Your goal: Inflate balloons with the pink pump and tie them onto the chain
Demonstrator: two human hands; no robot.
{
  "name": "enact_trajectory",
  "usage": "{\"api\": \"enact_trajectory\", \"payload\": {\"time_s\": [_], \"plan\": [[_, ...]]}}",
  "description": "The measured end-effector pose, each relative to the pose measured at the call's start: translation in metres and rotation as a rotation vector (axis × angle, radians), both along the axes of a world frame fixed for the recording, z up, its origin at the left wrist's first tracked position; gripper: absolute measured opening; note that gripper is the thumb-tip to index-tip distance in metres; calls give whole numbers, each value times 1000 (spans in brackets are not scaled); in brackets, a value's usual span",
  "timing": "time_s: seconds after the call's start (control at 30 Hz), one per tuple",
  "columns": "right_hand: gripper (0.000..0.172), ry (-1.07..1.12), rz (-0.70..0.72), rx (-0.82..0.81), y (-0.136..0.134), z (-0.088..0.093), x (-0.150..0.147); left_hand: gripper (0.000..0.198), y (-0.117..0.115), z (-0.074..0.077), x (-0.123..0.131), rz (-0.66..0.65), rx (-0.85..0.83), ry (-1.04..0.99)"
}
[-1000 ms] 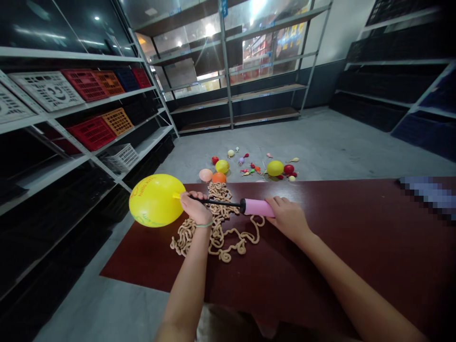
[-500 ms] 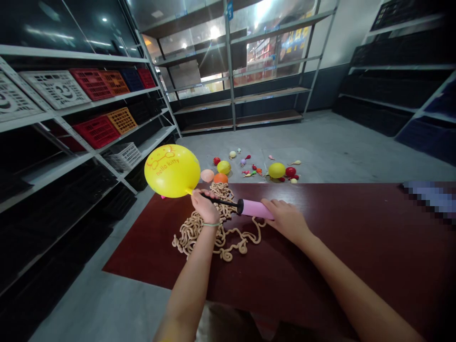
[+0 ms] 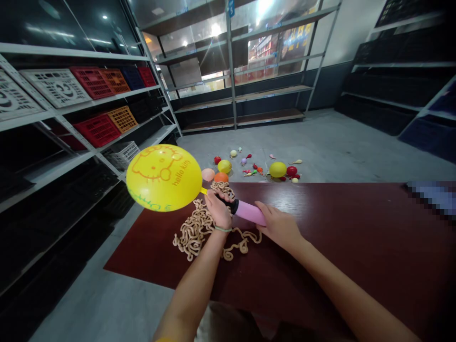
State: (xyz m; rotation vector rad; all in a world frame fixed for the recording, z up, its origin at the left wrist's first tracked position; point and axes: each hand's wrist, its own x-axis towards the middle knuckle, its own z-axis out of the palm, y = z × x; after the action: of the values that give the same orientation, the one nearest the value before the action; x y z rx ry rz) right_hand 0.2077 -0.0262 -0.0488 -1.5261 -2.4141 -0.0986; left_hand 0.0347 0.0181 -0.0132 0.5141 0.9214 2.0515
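Note:
A yellow balloon (image 3: pixel 164 178) printed with a cartoon cat and "hello kitty" swells out to the left. My left hand (image 3: pixel 220 213) is closed round its neck and the black end of a balloon pump (image 3: pixel 249 213). How the neck sits on the nozzle is hidden by my fingers. My right hand (image 3: pixel 280 228) grips the far end of the pump's pink barrel. The pump's black shaft is mostly out of sight, with my two hands close together. Beneath my left hand lies a tangled beige cord (image 3: pixel 195 230) on the dark red table (image 3: pixel 331 247).
Small balloons, including a yellow one (image 3: pixel 278 169) and an orange one (image 3: pixel 221 177), appear beyond the table's far edge. Shelves with plastic crates (image 3: pixel 96 130) stand at the left, and a metal rack (image 3: pixel 233 99) stands behind. A blurred-out item (image 3: pixel 432 197) lies at the table's right.
The yellow balloon has grown and turned, showing more of its print. My left hand has moved right and slightly down towards my right hand, and the pump's black shaft has gone into the barrel.

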Motion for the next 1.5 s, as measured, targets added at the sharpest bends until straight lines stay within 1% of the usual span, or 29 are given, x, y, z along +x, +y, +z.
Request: {"api": "enact_trajectory", "payload": {"time_s": [0.07, 0.13, 0.23, 0.3, 0.37, 0.43, 0.53, 0.63, 0.73, 0.83, 0.93, 1.03, 1.13, 1.2, 1.27, 1.37, 1.43, 1.5], "plan": [[50, -2, 25, 16, 4, -1, 7, 19, 2, 1, -4, 14, -4, -10], [46, -24, 39, 44, 11, -2, 19, 18, 6, 2, -13, 66, 7, -17], [45, -67, 19, 74, 22, -4, 39, 18, 11, 5, -30, 138, 36, -13], [45, -82, 2, 72, 26, -5, 47, 19, 12, 7, -38, 175, 56, -7], [45, -84, -2, 64, 27, -4, 48, 17, 12, 8, -42, 208, 73, -15], [43, -81, 10, 63, 24, -2, 41, 15, 10, 9, -41, 232, 80, -28], [43, -60, 21, 67, 13, 2, 22, 13, 6, 7, -29, 204, 66, -18], [45, -20, 20, 47, 2, 3, 6, 15, 1, 3, -12, 88, 29, -5], [44, 7, 33, 32, 0, 2, 2, 20, -2, 1, -2, 13, 16, 0], [43, -1, 49, 62, 6, 2, 13, 22, 0, 3, -6, 50, 31, 10], [44, -26, 58, 83, 16, 3, 29, 20, 4, 8, -19, 133, 30, -9], [42, -42, 58, 67, 21, 3, 39, 17, 7, 11, -32, 190, 44, -22], [41, -39, 71, 43, 19, 3, 35, 17, 6, 12, -38, 221, 56, -23], [44, -26, 75, 43, 14, 3, 26, 18, 4, 11, -34, 234, 54, -25], [51, -3, 75, 52, 9, 2, 16, 17, 2, 9, -25, 222, 49, -17], [61, 42, 87, 50, 3, -1, 6, 16, -2, 3, -8, 133, 53, 21], [64, 66, 111, 34, 2, -3, 5, 16, -3, -1, -2, 74, 47, 29], [65, 79, 144, 15, 1, -4, 7, 17, -3, -4, -1, 38, 12, 9]]}}
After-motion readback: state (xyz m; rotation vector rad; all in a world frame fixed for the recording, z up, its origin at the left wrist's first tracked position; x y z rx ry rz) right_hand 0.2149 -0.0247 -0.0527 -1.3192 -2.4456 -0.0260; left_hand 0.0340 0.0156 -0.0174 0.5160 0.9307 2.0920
